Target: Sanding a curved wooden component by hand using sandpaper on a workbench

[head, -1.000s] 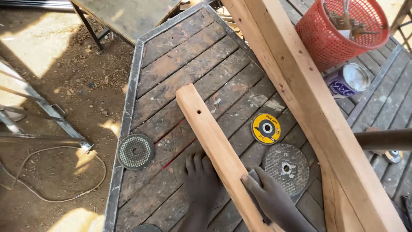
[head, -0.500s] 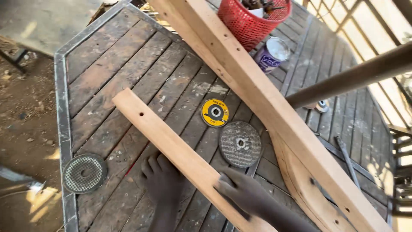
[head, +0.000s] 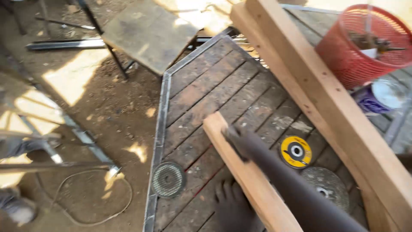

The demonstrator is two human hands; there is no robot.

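My right hand grips the near top end of the wooden batten, fingers curled over its edge; my left hand lies flat and open on the slatted table just beside it. The batten rests diagonally on the table, so I judge steady downward pressure and a firm wrist matter most.

Two bare hands, no gloves, rings or watch visible. Left hand seen from above at the bottom edge, fingers short in view, wrist cut off by the frame. Right hand blurred, joined to a long bare forearm with no sleeve in view. No markings or jewellery discernible. Nothing else of the body inside the frame.
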